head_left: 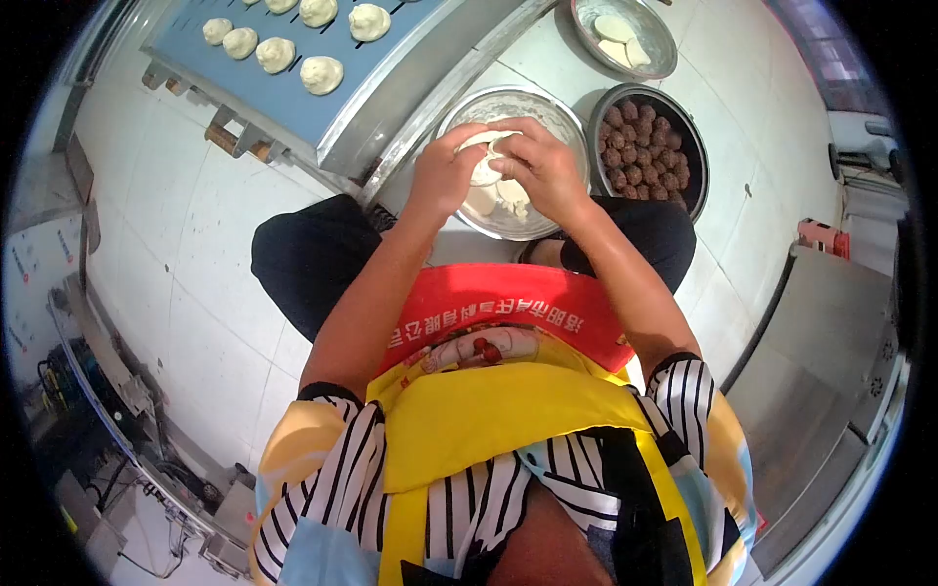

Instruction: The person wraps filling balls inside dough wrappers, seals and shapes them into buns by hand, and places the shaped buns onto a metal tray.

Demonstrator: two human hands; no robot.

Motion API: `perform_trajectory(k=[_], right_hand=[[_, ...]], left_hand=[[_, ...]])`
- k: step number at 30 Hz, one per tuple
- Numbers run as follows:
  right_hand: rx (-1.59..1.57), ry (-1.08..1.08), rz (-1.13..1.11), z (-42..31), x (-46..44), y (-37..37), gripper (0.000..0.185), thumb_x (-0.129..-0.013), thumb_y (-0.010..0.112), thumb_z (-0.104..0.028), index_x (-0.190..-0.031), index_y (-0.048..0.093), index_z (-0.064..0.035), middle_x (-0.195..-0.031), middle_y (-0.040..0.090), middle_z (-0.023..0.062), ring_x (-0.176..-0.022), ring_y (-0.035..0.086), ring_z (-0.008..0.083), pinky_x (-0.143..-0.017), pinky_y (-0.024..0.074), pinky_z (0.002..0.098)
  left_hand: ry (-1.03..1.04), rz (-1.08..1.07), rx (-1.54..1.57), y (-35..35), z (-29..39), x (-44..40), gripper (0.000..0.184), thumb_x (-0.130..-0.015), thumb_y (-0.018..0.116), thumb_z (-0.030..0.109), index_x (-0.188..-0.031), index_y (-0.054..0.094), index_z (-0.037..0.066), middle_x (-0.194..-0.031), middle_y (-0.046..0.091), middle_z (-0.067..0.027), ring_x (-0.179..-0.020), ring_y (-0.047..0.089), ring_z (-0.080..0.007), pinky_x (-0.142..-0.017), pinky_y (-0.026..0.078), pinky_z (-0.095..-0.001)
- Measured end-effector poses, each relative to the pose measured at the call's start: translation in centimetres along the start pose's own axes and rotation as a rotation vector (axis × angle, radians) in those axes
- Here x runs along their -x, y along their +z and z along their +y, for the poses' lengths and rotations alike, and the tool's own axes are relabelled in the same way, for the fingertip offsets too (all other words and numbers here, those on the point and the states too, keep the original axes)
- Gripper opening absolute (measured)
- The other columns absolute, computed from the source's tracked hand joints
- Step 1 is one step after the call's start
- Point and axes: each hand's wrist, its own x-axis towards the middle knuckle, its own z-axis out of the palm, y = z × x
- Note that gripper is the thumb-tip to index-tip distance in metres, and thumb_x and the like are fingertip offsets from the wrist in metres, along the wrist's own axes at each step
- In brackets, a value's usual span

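Note:
My left hand [446, 168] and my right hand [543, 168] meet over a metal bowl [578, 156]. Both have their fingers curled round a pale piece of dough [483, 168], each gripping one side; the fingers partly hide its shape. Inside the bowl, under my hands, lie flattish pieces of dough [481, 201] and some crumbly scraps [516, 203]. Right beside this bowl stands a dark round tub of brown filling balls [641, 156].
At the upper left, a blue surface [249, 88] in a metal frame carries several dough buns [321, 75]. A second bowl [667, 59] at the top holds dough rounds [616, 29]. My knees flank the middle bowl. A metal cabinet [806, 342] stands at the right.

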Motion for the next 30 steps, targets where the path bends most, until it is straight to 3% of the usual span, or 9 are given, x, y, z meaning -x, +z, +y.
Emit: perform_trajectory(k=[2,5,6,9,10,17,23,26,30], right_hand=[[0.011,0.019,0.003,0.6,0.1,0.2,0.016,-0.078,0.070,-0.007,-0.090,0.061,-0.0016,-0.090,0.059,0.0101,-0.078,0.062,0.0251,-0.068,0.0490,0.0335],[-0.249,0.284,0.079,0.0,-0.5,-1.0,0.015,-0.080,0.069,-0.006,-0.092,0.061,-0.0001,-0.086,0.060,0.0088,-0.071,0.062,0.0175,-0.063,0.0495,0.0313],[-0.385,0.411,0.113,-0.4,-0.7,-1.5,0.015,-0.081,0.069,-0.006,-0.093,0.061,0.0005,-0.085,0.060,0.0082,-0.069,0.062,0.0147,-0.061,0.0495,0.0306],[-0.426,0.444,0.112,-1.6,-1.4,-0.8,0.015,-0.083,0.067,-0.005,-0.095,0.062,0.0027,-0.085,0.059,0.0071,-0.065,0.059,0.0101,-0.056,0.0490,0.0276],[-0.253,0.451,0.023,-1.2,-1.3,-0.6,0.015,-0.082,0.067,-0.002,-0.095,0.062,0.0039,-0.087,0.058,0.0056,-0.065,0.059,0.0111,-0.057,0.0489,0.0239],[-0.101,-0.054,0.005,-1.1,-1.0,-1.2,0.011,-0.081,0.068,-0.004,-0.090,0.064,0.0016,-0.094,0.059,0.0082,-0.078,0.061,0.0154,-0.063,0.0506,0.0262],[0.090,-0.139,-0.092,-2.2,-1.9,-2.0,0.012,-0.081,0.067,-0.004,-0.092,0.064,-0.0013,-0.096,0.062,0.0072,-0.083,0.062,0.0164,-0.067,0.0506,0.0281],[-0.095,0.267,-0.048,-3.9,-1.8,-1.7,0.011,-0.081,0.067,-0.004,-0.091,0.064,-0.0029,-0.094,0.063,0.0061,-0.081,0.061,0.0174,-0.068,0.0497,0.0290],[-0.009,0.042,-0.152,-2.7,-1.7,-1.7,0.011,-0.081,0.067,-0.004,-0.091,0.063,-0.0019,-0.094,0.061,0.0064,-0.082,0.060,0.0178,-0.070,0.0486,0.0299]], left_hand=[[0.040,-0.038,-0.190,-0.3,0.6,-0.1,0.038,-0.093,0.052,0.020,-0.129,0.052,0.006,-0.115,0.059,-0.0136,-0.098,0.061,-0.0201,-0.084,0.053,-0.0323],[-0.230,-0.012,0.501,-0.3,4.2,1.3,0.047,-0.095,0.048,0.023,-0.138,0.039,0.007,-0.121,0.056,-0.0155,-0.102,0.061,-0.0252,-0.091,0.050,-0.0374],[-0.220,0.023,0.660,-0.5,3.6,1.2,0.054,-0.097,0.045,0.034,-0.141,0.031,0.005,-0.124,0.054,-0.0161,-0.108,0.059,-0.0275,-0.097,0.046,-0.0406],[-0.076,0.087,1.099,2.5,-0.1,0.9,0.058,-0.098,0.041,0.046,-0.136,0.036,0.002,-0.120,0.055,-0.0156,-0.109,0.057,-0.0266,-0.099,0.044,-0.0406],[-0.078,0.176,1.053,3.1,1.0,1.1,0.063,-0.097,0.038,0.053,-0.131,0.040,-0.001,-0.114,0.057,-0.0133,-0.106,0.057,-0.0220,-0.095,0.046,-0.0362],[-0.040,0.264,0.672,2.2,1.7,0.5,0.052,-0.099,0.040,0.046,-0.112,0.059,-0.001,-0.101,0.060,-0.0107,-0.093,0.057,-0.0145,-0.081,0.046,-0.0280],[-0.068,0.245,0.552,1.7,2.3,0.1,0.058,-0.098,0.037,0.049,-0.105,0.063,-0.002,-0.095,0.063,-0.0098,-0.087,0.059,-0.0136,-0.078,0.046,-0.0268],[-0.155,0.246,0.591,1.6,2.8,0.4,0.061,-0.098,0.036,0.051,-0.102,0.064,-0.004,-0.092,0.064,-0.0100,-0.083,0.060,-0.0142,-0.076,0.047,-0.0273],[-0.238,0.207,0.506,1.1,3.0,0.5,0.063,-0.097,0.038,0.053,-0.102,0.064,-0.005,-0.090,0.065,-0.0110,-0.082,0.061,-0.0145,-0.074,0.048,-0.0276]])
